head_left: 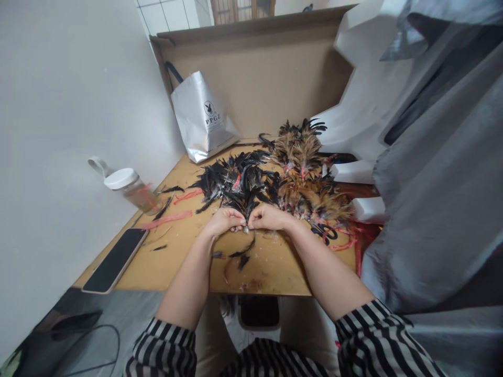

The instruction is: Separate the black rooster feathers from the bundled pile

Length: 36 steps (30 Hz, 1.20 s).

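Left hand and right hand pinch the base of a dark feather bundle over the tabletop, before the black feather pile (gathering or binding its stems, seemingly), so the next move likely calls for a firm, even hold.

On table we list, reckoned from jar: phone, before; strips, just right; bag, behind, right; feather bundles, farther right; scissors, well right, before bundles. Around table, from jar: wall, left; panel, behind bag.
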Motion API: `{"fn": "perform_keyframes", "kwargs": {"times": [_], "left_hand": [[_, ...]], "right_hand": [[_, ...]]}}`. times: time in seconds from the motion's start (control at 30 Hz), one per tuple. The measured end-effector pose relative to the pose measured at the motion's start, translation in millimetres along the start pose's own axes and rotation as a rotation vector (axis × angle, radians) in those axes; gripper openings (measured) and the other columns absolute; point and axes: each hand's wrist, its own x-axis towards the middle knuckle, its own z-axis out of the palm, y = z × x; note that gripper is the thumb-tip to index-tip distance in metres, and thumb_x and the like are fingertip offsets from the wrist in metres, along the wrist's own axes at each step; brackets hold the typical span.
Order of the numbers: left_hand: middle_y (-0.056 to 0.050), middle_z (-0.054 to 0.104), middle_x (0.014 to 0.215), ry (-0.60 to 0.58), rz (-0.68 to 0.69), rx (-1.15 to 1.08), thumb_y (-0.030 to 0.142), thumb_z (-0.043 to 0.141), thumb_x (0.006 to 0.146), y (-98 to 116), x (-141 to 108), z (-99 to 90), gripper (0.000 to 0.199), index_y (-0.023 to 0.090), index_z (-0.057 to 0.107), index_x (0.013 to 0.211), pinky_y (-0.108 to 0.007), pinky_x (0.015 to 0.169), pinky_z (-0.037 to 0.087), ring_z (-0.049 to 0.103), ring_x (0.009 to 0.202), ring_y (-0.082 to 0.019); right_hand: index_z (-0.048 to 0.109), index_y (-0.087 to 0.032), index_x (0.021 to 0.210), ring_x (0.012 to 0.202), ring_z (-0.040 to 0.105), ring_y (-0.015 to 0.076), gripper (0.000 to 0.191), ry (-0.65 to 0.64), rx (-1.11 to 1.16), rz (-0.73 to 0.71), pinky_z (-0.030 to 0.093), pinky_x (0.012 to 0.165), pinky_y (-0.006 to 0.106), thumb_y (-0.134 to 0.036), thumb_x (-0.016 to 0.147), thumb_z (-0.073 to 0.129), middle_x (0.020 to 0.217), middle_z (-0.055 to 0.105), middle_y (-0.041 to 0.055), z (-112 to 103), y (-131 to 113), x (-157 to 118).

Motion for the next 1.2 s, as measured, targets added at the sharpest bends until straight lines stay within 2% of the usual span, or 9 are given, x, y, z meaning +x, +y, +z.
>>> {"fn": "perform_keyframes", "kwargs": {"times": [0.27,0.37,0.47,0.57,0.67,0.73,0.93,1.2], "left_hand": [[-0.004,0.06,0.053,-0.007,-0.06,-0.054,0.023,0.07,0.056,-1,0,-1.3,0.022,0.009,0.061,0.07,-0.018,0.044,0.036,0.05,0.044,-0.007],[-0.003,0.059,0.052,-0.013,-0.076,-0.076,0.02,0.072,0.053,0,0,-0.8,0.023,0.009,0.059,0.069,-0.018,0.045,0.036,0.05,0.044,-0.007],[-0.004,0.06,0.053,-0.018,-0.059,-0.065,0.02,0.072,0.053,1,0,-0.2,0.023,0.009,0.058,0.067,-0.018,0.045,0.036,0.049,0.043,-0.006],[-0.005,0.062,0.058,-0.019,-0.034,-0.02,0.02,0.071,0.054,-1,1,-0.4,0.022,0.009,0.058,0.068,-0.019,0.046,0.037,0.05,0.045,-0.007],[-0.004,0.061,0.057,-0.008,-0.017,0.02,0.02,0.07,0.054,-4,2,-1.2,0.021,0.01,0.059,0.068,-0.02,0.048,0.038,0.05,0.047,-0.007],[-0.003,0.06,0.056,-0.008,-0.002,0.031,0.02,0.07,0.054,-3,2,-1.2,0.021,0.01,0.059,0.068,-0.02,0.048,0.037,0.05,0.047,-0.007],[0.0,0.057,0.053,0.015,0.042,0.085,0.021,0.07,0.052,5,-2,2.7,0.022,0.01,0.058,0.066,-0.018,0.046,0.034,0.046,0.045,-0.006],[-0.001,0.058,0.061,0.038,0.229,0.257,0.02,0.065,0.059,2,-2,4.1,0.015,0.011,0.06,0.07,-0.021,0.057,0.04,0.05,0.057,-0.008]], "right_hand": [[0.069,-0.014,0.074,0.052,0.046,0.0059,0.019,-0.05,0.006,-0.003,0.034,0.051,0.016,-0.027,0.063,0.06,0.061,0.061,-0.0024,3,-4,0],[0.068,-0.013,0.071,0.048,0.044,0.0052,0.019,-0.052,0.014,0.006,0.033,0.048,0.016,-0.028,0.062,0.061,0.055,0.059,-0.0026,0,-9,-3],[0.066,-0.012,0.07,0.041,0.041,0.0041,0.022,0.029,0.114,0.042,0.03,0.043,0.016,-0.033,0.067,0.058,0.051,0.056,-0.0027,-3,-16,-5],[0.062,-0.013,0.078,0.042,0.047,0.0052,0.021,0.161,0.292,0.07,0.033,0.042,0.016,-0.031,0.071,0.054,0.054,0.058,-0.001,0,-19,-3],[0.056,-0.014,0.082,0.047,0.054,0.0076,0.014,0.169,0.371,0.108,0.036,0.042,0.015,-0.022,0.072,0.051,0.058,0.06,0.0001,10,-15,4],[0.055,-0.015,0.081,0.05,0.056,0.0081,0.011,0.171,0.343,0.101,0.039,0.045,0.016,-0.017,0.071,0.049,0.064,0.062,0.0009,18,-10,8],[0.059,-0.014,0.075,0.061,0.054,0.0085,0.011,0.257,0.004,-0.013,0.04,0.057,0.018,-0.012,0.066,0.053,0.069,0.062,0.0003,25,0,13],[0.059,-0.013,0.073,0.06,0.05,0.008,0.011,0.29,-0.086,-0.003,0.037,0.056,0.018,-0.011,0.065,0.053,0.068,0.061,-0.0001,24,1,14]]}}
